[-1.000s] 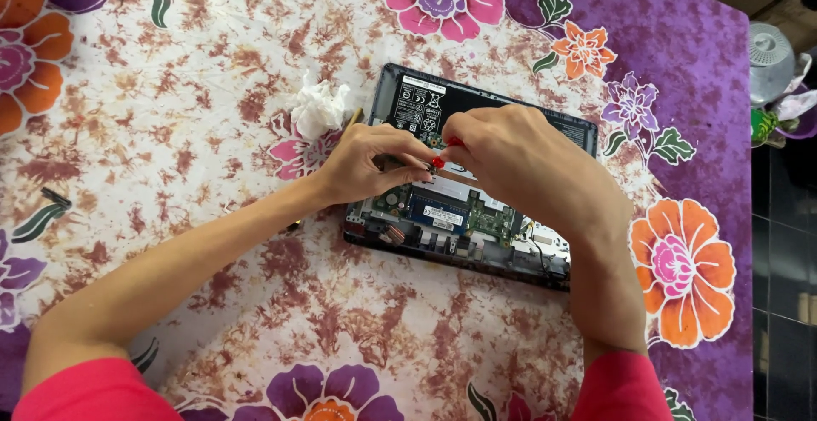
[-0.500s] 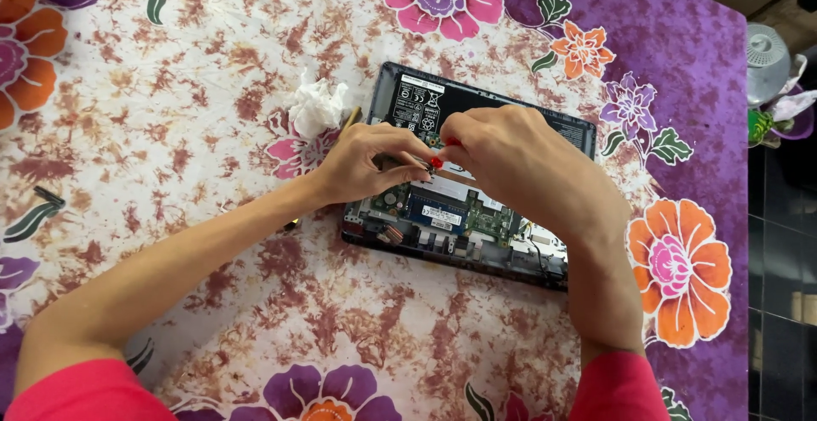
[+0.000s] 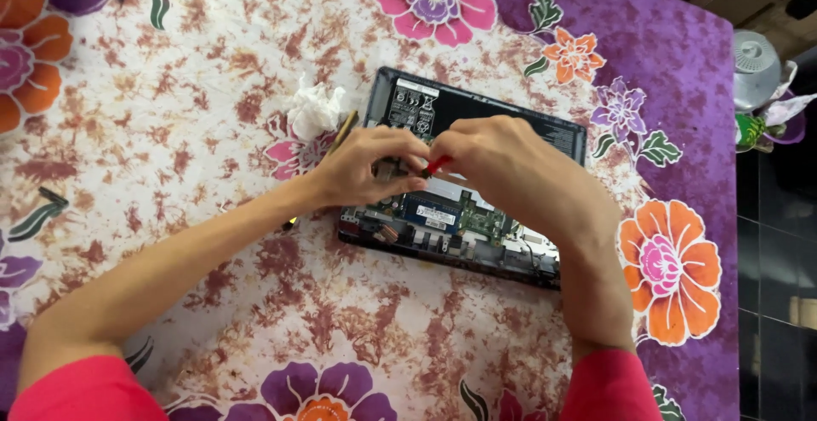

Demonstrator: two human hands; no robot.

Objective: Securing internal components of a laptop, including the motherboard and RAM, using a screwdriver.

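Nearest of all, two forearms in pink sleeves (image 3: 85,391) reached up from the bottom edge across a flowered tablecloth (image 3: 213,63) — cream and rust in the middle, purple at the border, with big pink and orange blooms.

Further in, an opened laptop (image 3: 464,217) lay on the cloth with its bottom cover off, tilted a little so that its far corner pointed up and to the right. Green circuit boards and a blue-labelled module showed along its near edge, directly below the hands, and a black battery pack (image 3: 417,102) with white labels filled its far half, showing just beyond the knuckles.

Both hands met over the middle of the machine. The left hand (image 3: 362,170) had its fingers curled in, pinching at something small on the board; what it pinched was hidden under the fingers. The right hand (image 3: 502,166) was closed around a small tool with a red handle (image 3: 438,166) — only a short red stretch showed between the two hands, and its tip was out of sight. The fingertips of both hands were touching or nearly so above the board.

Just left of the laptop, beside the left hand, a crumpled white tissue (image 3: 315,108) lay on the cloth, with a thin dark stick-like tool (image 3: 343,131) between it and the laptop's edge.

Farthest off, past the table's right edge, stood a grey round-topped object (image 3: 756,68).
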